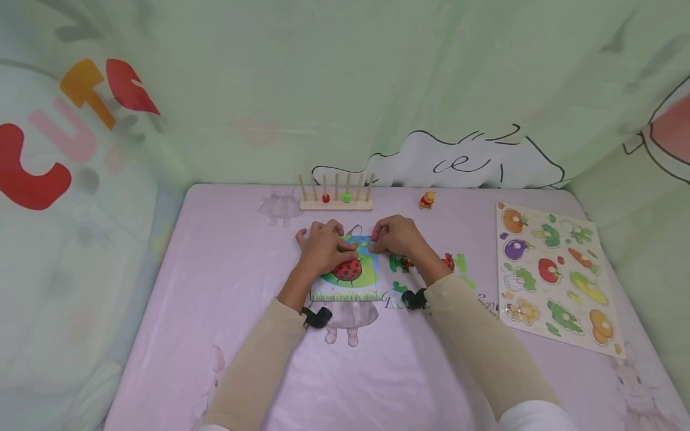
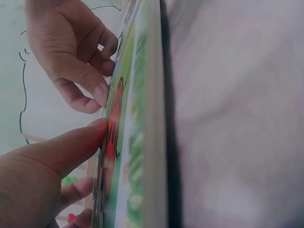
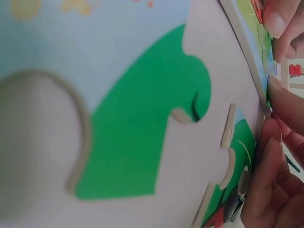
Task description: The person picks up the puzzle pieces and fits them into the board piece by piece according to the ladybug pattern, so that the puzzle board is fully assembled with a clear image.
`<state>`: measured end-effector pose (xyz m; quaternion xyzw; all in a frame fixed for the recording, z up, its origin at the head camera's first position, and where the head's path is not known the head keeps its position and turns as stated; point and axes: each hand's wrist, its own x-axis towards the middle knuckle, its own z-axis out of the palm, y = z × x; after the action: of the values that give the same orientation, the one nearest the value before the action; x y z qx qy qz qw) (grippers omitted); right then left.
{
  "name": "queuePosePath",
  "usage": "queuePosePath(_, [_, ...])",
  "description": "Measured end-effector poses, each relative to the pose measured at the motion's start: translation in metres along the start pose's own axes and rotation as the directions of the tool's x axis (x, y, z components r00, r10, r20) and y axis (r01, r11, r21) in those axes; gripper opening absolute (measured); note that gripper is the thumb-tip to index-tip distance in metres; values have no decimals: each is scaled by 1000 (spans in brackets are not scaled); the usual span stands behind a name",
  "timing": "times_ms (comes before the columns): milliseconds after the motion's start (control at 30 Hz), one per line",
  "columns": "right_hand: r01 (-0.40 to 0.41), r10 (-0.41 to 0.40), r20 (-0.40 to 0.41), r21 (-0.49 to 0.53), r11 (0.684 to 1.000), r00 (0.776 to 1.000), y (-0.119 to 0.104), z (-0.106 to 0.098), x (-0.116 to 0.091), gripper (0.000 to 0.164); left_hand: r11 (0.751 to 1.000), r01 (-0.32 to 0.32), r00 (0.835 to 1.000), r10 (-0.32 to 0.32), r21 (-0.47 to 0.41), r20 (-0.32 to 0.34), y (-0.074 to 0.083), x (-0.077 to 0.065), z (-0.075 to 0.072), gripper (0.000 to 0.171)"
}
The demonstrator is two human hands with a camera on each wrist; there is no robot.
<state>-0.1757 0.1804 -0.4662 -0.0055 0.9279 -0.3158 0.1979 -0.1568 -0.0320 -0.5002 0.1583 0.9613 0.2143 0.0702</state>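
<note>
A square ladybug puzzle [image 1: 347,271] with a grassy lower border lies flat on the table in front of the person. My left hand [image 1: 322,245] is at its upper left, the thumb pressing on the picture and the other fingers bent at the far edge. At the upper right corner my right hand [image 1: 398,234] pinches the puzzle's edge between thumb and fingers. Both hands' fingertips come close together along the top. Beside the right wrist lie loose pieces, among them a green and pale blue piece [image 3: 137,147] and a green piece with red and black [image 3: 237,147].
Behind the puzzle stands a wooden peg rack [image 1: 336,205] with a red and a green bead. A small yellow bear figure [image 1: 427,200] is right of it. On the far right lies a vegetable peg board [image 1: 557,278]. Fabric walls [image 1: 334,90] surround the table [image 1: 215,287].
</note>
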Motion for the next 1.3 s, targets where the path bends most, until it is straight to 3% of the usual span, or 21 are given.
queuePosePath(500, [-23, 23, 11, 8, 1000, 1000, -4, 3, -3, 19, 988, -137, 990, 133, 74, 54, -14, -13, -12, 32])
queuePosePath(867, [-11, 11, -12, 15, 1000, 1000, -2, 3, -7, 18, 995, -98, 995, 98, 35, -1, -36, -26, -24, 29])
queuePosePath(1000, [13, -13, -4, 10, 1000, 1000, 0, 3, -8, 18, 995, -89, 996, 88, 46, 28, -47, -32, -29, 35])
queuePosePath(1300, [99, -99, -5, -10, 995, 995, 9, -4, -19, 26, 988, -154, 981, 152, 11, 123, -70, -44, -37, 46])
